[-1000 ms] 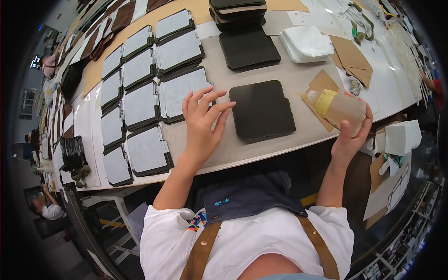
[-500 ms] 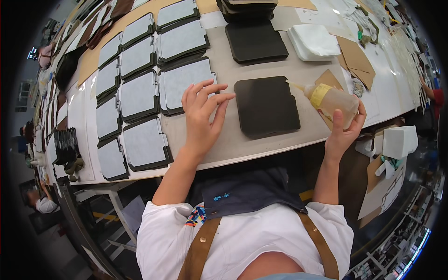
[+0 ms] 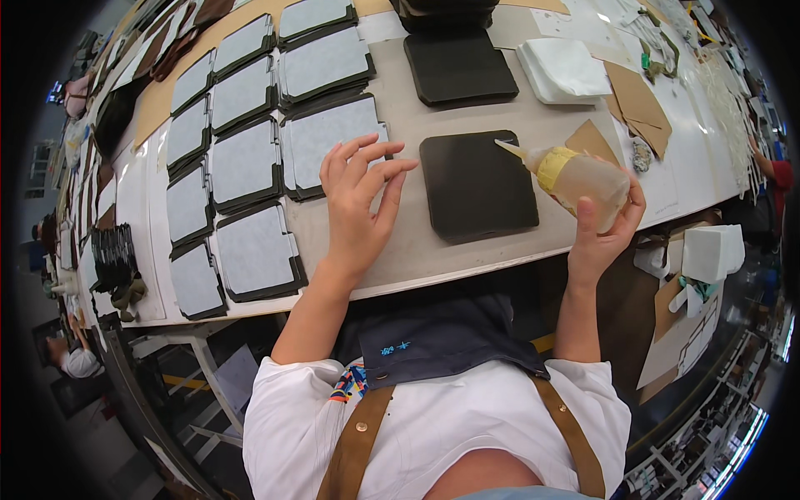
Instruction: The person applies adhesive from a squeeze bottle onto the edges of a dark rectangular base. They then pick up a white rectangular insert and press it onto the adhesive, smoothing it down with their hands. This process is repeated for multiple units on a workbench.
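Observation:
A dark, flat panel with a notched right side lies on the table in front of me. My right hand grips a translucent squeeze bottle with yellow tape round its shoulder. The bottle is tilted, and its thin nozzle points left over the panel's upper right corner. Whether the tip touches the panel I cannot tell. My left hand hovers left of the panel with fingers apart and nothing in them. Close behind it is a dark stack topped with a pale sheet.
Rows of similar pale-topped stacks cover the table's left part. Beyond the panel lies a black stack, with white sheets to its right. Brown card pieces lie at the right. Other people are at the far left and right edges.
The bottle in my right hand has moved left, bringing its nozzle over the panel's corner. My left hand has shifted slightly left and stays open.

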Demonstrator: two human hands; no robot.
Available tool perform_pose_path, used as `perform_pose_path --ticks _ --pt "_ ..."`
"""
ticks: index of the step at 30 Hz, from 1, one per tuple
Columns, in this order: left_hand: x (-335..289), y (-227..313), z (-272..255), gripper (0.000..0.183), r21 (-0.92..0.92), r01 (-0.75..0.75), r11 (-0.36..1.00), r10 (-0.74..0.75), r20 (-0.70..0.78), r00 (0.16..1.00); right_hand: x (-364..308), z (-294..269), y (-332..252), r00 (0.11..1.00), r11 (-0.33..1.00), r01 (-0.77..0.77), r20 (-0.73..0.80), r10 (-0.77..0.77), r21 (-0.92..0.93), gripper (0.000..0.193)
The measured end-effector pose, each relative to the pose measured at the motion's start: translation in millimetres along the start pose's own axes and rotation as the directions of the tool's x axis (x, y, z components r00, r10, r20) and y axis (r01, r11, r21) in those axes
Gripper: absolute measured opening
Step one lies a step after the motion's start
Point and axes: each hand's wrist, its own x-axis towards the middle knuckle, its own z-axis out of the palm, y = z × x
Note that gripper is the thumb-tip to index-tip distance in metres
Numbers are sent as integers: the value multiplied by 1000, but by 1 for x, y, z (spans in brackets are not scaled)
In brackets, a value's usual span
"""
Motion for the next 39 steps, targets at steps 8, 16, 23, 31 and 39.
perform_pose_path --ticks 8,16,23,31,39 --pt "1 0 -2 18 -11 -3 1000 3 -20 1000 -5 23 -6 989 994 92 109 -97 54 72" --pt "1 -1 -4 17 -23 8 1000 -9 -38 999 -10 42 -9 968 989 123 209 -138 83 75" --pt "0 -2 -5 16 -23 15 1000 -16 -53 998 -5 57 -15 929 985 145 329 -169 96 77" --pt "-1 -4 -6 16 -24 31 999 -33 -93 995 51 54 -14 908 954 -143 418 20 264 71" --pt "-1 -5 -5 16 -23 28 999 -30 -98 995 73 59 -5 840 943 -223 540 57 248 72"
